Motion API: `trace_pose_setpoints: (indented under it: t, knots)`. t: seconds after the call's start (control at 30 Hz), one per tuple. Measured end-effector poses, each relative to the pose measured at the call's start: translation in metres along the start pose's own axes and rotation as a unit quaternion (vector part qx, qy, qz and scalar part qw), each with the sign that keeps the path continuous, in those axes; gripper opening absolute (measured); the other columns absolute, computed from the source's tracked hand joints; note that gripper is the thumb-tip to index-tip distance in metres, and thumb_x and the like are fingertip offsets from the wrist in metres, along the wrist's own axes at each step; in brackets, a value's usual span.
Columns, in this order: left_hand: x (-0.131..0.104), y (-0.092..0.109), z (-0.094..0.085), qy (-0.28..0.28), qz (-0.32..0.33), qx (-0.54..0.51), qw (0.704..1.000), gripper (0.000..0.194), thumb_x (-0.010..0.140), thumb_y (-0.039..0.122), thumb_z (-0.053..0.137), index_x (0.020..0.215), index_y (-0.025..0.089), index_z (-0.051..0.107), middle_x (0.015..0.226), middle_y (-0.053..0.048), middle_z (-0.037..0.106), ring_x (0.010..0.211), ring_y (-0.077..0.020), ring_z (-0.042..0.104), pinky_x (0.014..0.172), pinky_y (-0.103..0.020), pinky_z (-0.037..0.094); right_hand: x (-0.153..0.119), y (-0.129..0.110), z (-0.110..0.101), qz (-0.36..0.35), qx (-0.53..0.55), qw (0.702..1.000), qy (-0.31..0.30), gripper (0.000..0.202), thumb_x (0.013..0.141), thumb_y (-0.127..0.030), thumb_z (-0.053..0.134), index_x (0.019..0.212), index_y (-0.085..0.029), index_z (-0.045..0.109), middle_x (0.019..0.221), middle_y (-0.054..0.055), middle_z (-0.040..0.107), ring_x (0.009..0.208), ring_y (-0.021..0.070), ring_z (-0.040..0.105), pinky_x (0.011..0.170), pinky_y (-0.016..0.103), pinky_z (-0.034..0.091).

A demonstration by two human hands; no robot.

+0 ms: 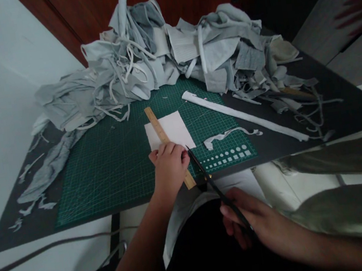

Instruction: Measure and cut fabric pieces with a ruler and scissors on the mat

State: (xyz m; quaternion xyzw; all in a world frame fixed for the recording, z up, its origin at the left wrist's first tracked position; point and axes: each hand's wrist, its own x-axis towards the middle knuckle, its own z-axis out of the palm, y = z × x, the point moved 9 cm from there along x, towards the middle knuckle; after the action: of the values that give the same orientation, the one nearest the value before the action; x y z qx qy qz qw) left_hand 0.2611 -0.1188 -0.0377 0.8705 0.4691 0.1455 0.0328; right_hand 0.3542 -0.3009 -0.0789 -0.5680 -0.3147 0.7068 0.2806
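Note:
A flat, pale square piece of cloth lies on the green cutting mat, close to its front edge. Across it runs a wooden ruler, slanting towards me and sticking out past the table edge. My left hand rests over the ruler, its fingers curled at the near edge of the cloth; the fingertips are partly hidden. My right hand grips a pair of dark scissors by the handles, below the table edge. The blades look nearly closed, and their tips point up at the cloth's near right corner, beside my left hand.
A large heap of grey and white fabric scraps covers the back of the table. To the right lie a long white strip and a short twisted scrap. Another person's hand shows at the far right.

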Motion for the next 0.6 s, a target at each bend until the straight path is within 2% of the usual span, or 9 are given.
trace_pose_setpoints:
  t: [0.2,0.4,0.6]
  knots:
    - [0.0032,-0.0008,0.0020,0.001,0.004,-0.002,1.000,0.010,0.095,0.020,0.060,0.087,0.023,0.066,0.094,-0.004,0.072,0.103,-0.0283,0.061,0.095,-0.048,0.035,0.0028,-0.0053,0.0011,-0.006,-0.001,1.000,-0.005,0.060,0.088,-0.080,0.052,0.095,-0.021,0.047,0.077,-0.002,0.061,0.055,0.0095,0.055,0.055,0.025,0.044]
    - [0.0011,-0.0016,0.0013,-0.005,-0.004,-0.020,1.000,0.007,0.092,0.022,0.064,0.097,0.024,0.067,0.102,-0.005,0.073,0.107,-0.0298,0.061,0.093,-0.047,0.037,0.0053,-0.0028,0.0019,-0.003,0.006,1.000,-0.004,0.062,0.085,-0.083,0.053,0.094,-0.022,0.046,0.077,-0.003,0.060,0.054,0.0097,0.056,0.055,0.026,0.045]
    - [0.0054,0.0035,-0.0038,-0.013,0.012,0.009,1.000,0.010,0.094,0.018,0.060,0.089,0.022,0.068,0.096,-0.005,0.073,0.102,-0.0288,0.063,0.096,-0.050,0.036,0.0082,-0.0018,0.0017,-0.010,-0.003,1.000,-0.003,0.066,0.083,-0.087,0.051,0.092,-0.021,0.047,0.078,-0.002,0.061,0.054,0.0097,0.055,0.054,0.026,0.044]
